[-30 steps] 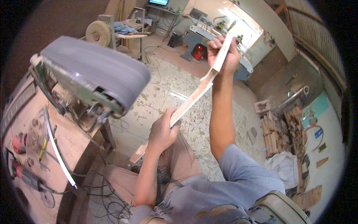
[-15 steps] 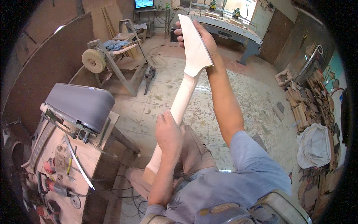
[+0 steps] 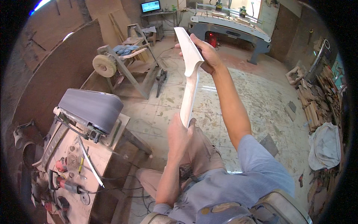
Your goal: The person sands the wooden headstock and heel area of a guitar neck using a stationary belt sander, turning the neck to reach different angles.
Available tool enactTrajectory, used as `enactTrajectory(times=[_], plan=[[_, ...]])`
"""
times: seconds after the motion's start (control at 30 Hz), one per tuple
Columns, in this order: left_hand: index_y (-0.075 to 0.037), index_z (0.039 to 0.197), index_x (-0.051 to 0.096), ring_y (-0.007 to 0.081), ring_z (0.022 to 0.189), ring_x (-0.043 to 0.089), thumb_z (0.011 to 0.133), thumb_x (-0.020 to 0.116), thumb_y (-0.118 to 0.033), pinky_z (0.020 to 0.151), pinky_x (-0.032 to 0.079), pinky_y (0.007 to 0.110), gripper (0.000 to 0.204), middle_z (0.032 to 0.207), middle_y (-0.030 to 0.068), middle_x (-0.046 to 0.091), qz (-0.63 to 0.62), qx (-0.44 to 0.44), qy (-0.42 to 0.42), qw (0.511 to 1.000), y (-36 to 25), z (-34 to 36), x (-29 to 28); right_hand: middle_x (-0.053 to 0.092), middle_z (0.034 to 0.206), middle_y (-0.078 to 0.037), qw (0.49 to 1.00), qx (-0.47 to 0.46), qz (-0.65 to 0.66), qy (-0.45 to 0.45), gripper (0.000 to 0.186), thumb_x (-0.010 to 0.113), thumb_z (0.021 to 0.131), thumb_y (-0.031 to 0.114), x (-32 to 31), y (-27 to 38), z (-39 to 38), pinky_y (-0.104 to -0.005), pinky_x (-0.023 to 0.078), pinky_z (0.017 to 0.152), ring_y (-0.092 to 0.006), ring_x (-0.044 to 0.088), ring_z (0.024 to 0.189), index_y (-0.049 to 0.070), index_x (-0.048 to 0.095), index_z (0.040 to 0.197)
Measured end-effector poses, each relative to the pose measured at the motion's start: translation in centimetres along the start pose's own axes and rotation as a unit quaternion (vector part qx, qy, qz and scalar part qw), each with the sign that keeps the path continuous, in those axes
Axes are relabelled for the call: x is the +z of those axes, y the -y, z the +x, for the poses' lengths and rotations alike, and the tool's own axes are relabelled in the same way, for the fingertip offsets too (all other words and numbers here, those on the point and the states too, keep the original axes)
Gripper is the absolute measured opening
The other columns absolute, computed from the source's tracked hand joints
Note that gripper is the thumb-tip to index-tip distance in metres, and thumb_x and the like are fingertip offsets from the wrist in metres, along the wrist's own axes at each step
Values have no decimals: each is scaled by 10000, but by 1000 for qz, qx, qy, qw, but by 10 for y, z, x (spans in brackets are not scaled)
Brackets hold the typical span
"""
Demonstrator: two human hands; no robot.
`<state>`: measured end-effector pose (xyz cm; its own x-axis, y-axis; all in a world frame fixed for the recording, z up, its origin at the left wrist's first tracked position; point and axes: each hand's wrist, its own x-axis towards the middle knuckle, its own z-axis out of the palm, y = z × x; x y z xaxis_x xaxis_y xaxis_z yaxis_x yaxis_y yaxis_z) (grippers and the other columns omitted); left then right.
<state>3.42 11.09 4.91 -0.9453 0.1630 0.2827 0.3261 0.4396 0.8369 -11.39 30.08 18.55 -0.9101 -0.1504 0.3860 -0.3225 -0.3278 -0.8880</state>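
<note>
rolled slightly since earlier, 1 pale wooden piece (image 3: pixel 190 89) is gripped by 2 hands (image 3: pixel 179 133); 1 belt sander (image 3: pixel 91 108) stands left.

Woodworking workshop. Evidence: belt sander (image 3: pixel 91 108) on a bench (image 3: pixel 100 153) cluttered with tools, incl. a red power tool (image 3: pixel 66 184). Buffing wheel (image 3: pixel 104 66) on a wooden stand (image 3: pixel 131 79) beyond it. CNC-type gantry table (image 3: pixel 231 33) at the far end, monitor (image 3: pixel 150 6) on a desk (image 3: pixel 160 14) nearby. Scrap wood (image 3: pixel 313 112) heaped along the right wall. Tiled floor (image 3: pixel 160 121), blotchy and stained. Wood piece (image 3: pixel 189 89) being held: shaped, bare, unpainted.
</note>
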Motion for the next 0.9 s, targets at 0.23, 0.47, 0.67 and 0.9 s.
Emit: enactTrajectory(times=[0.23, 0.47, 0.67, 0.9], plan=[[18, 1061, 559, 344, 821, 626, 806, 722, -243, 748, 481, 415, 400, 888, 214, 641, -77, -11, 12, 997, 10, 0, -3, 676, 1131, -148, 999, 17, -31, -3, 526, 507, 1000, 397, 9, -8, 3, -322, 572, 782, -198, 686, 925, -33, 513, 1301], [11, 1069, 589, 257, 744, 592, 800, 731, -250, 714, 479, 373, 400, 833, 149, 627, -84, 2, 16, 996, 16, 0, -4, 678, 1130, -133, 998, 20, -54, -11, 501, 529, 994, 368, 18, -9, 0, -300, 579, 762, -181, 688, 918, -17, 499, 1313], [2, 1068, 606, 191, 693, 572, 806, 732, -239, 662, 469, 341, 378, 766, 83, 602, -111, 9, 26, 993, 21, 2, -6, 683, 1095, -117, 998, 19, -54, -13, 462, 547, 986, 357, 24, -9, 0, -291, 579, 751, -174, 682, 893, 3, 524, 1282], [-28, 1054, 643, 167, 655, 561, 821, 722, -223, 633, 461, 326, 314, 723, 68, 597, -141, -4, 3, 990, 41, 6, -9, 668, 1050, -102, 999, 30, 19, -5, 447, 573, 975, 342, 41, -12, 11, -330, 573, 798, -173, 663, 860, 1, 537, 1262]])
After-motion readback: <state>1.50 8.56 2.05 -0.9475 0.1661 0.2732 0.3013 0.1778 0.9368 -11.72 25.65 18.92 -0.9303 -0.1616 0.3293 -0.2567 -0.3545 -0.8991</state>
